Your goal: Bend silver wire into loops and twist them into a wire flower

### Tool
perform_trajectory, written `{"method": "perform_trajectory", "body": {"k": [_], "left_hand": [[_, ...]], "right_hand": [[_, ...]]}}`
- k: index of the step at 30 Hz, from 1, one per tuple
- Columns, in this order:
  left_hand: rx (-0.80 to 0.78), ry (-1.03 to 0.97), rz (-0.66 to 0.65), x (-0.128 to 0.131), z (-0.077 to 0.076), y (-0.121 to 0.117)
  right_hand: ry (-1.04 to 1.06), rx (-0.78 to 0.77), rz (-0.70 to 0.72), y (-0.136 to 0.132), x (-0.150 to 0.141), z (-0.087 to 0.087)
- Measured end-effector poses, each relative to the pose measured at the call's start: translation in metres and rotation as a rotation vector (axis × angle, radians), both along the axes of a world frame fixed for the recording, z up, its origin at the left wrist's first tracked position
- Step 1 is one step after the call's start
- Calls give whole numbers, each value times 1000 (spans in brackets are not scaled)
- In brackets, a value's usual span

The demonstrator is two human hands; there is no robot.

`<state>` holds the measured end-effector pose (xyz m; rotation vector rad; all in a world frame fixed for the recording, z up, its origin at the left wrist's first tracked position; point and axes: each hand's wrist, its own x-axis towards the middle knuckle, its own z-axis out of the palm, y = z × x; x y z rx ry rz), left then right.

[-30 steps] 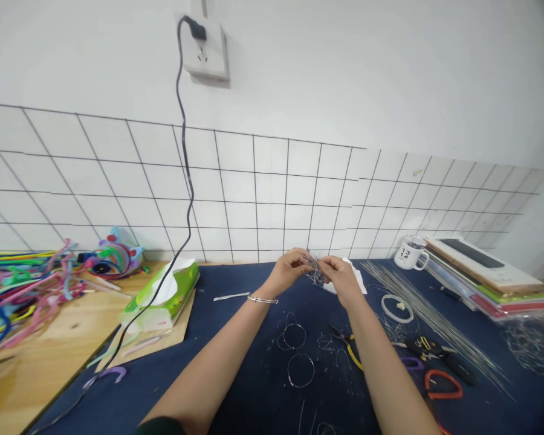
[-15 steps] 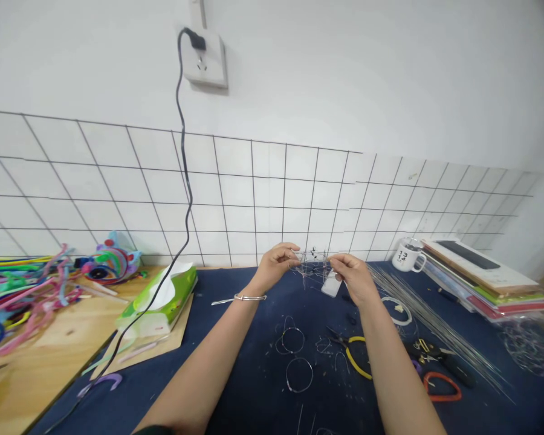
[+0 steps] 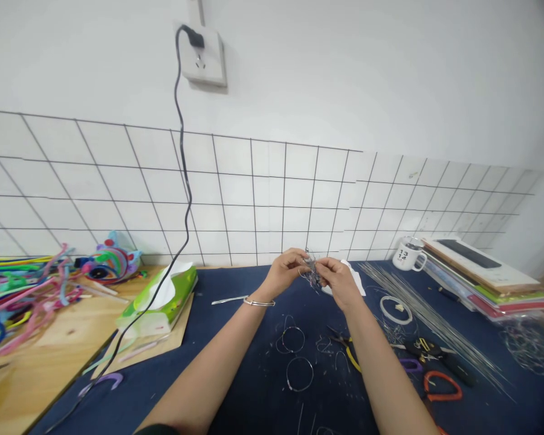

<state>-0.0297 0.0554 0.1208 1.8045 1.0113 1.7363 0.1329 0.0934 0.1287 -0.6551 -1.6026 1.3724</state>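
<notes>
Between both hands a small openwork piece of thin silvery wire (image 3: 314, 277) is held up above the far part of the dark blue cloth. My left hand (image 3: 286, 273) pinches its left side, with a bangle at the wrist. From the other side my right hand (image 3: 338, 281) grips it with thumb and fingers close to the left fingertips. Some of the wire is hidden behind the fingers. Below on the cloth lie wire rings (image 3: 300, 374) and thin wire scraps. A white object (image 3: 356, 279) lies partly behind my right hand.
Yellow-handled pliers (image 3: 351, 353) lie partly under my right forearm. To the right are a coil of white cord (image 3: 395, 309), a bundle of straight wires (image 3: 439, 326), orange-handled pliers (image 3: 442, 386), a mug (image 3: 407, 255) and stacked papers (image 3: 485, 266). A tissue pack (image 3: 163, 299) and power cable (image 3: 181, 151) are left.
My hands have come closer together, the right one moving left. The wire piece has turned and looks more bunched up, and more of the white object behind my right hand shows.
</notes>
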Motion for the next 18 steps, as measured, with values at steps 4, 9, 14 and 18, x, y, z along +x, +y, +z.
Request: {"method": "perform_trajectory", "body": {"k": [4,9,14,18], "left_hand": [[2,12,38,-12,3,1],[-11,-19,76,-33,8,3],[-15,-4,87,-34,9,2],[-6,-22,162,-32,8,3]], "right_hand": [[35,-8,-42,7,9,2],[124,-62,-82,19,33,12],[113,-22,-71,17,42,18],[-39,110,-55,12,44,24]]}}
